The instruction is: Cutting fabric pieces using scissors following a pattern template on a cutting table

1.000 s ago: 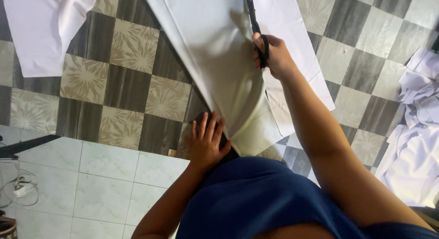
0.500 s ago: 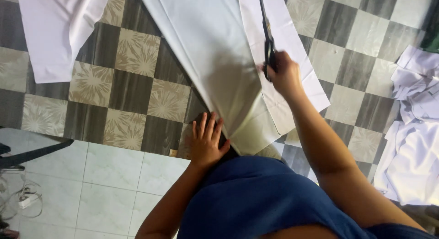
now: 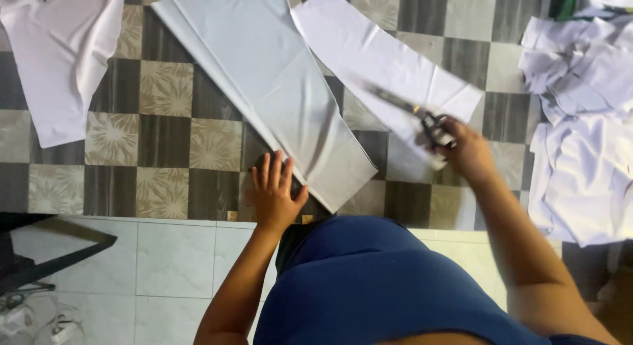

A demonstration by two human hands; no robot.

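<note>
Right hand [image 3: 469, 150], fingers closed on black-handled scissors [image 3: 428, 124], has swung off the long pale-grey fabric panel [image 3: 277, 94], now cut free; left hand [image 3: 273, 194] flat, fingers spread, touching its near edge.

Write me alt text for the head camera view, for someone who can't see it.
Seen from above, a person's right hand holds scissors over a white fabric strip, while the left hand rests flat on the checkered tile floor beside a pale grey fabric panel. More white cloth lies heaped at right.
</note>
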